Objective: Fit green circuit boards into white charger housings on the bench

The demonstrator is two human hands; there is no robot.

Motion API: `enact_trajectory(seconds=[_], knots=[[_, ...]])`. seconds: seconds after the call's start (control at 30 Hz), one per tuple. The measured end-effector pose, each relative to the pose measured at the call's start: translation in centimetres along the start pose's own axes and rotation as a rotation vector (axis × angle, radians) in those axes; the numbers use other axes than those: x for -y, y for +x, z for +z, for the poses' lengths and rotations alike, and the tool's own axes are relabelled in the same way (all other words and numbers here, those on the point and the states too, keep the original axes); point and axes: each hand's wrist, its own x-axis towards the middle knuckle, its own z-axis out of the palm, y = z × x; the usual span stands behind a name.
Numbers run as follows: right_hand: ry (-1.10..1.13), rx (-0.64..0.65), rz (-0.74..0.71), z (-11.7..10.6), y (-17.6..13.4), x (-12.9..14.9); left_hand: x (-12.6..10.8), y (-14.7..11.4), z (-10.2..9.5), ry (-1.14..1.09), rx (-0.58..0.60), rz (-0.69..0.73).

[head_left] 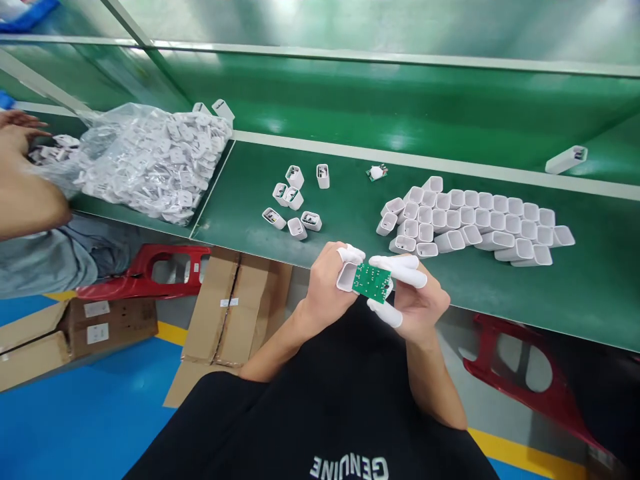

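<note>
My left hand (327,280) is closed around a white plastic housing (345,277), its open end facing up. In white finger cots, the fingers of my right hand (413,293) grip a green circuit board (373,283) by its edges, solder side showing. The board's left edge is right beside the housing's mouth; I cannot tell whether they touch. Beyond my hands, several white housings with parts inside, one of them a filled housing (311,221), stand on the green bench (240,230). Another circuit board (377,173) lies alone near the back.
Many white housings (483,219) stand packed together on the right. A filled housing (566,160) lies at the back right. A large plastic bag of white parts (150,160) is at left, near another person's arm (30,180). Red stools (145,272) and cardboard boxes (225,307) are below.
</note>
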Motion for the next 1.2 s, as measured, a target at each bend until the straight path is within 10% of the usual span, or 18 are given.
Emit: enact_trajectory(seconds=[1.2], knots=[[-0.068,0.075,-0.012,-0.8,-0.9,-0.4,-0.5,0.4,1.0,0.03,0.04,0.037]])
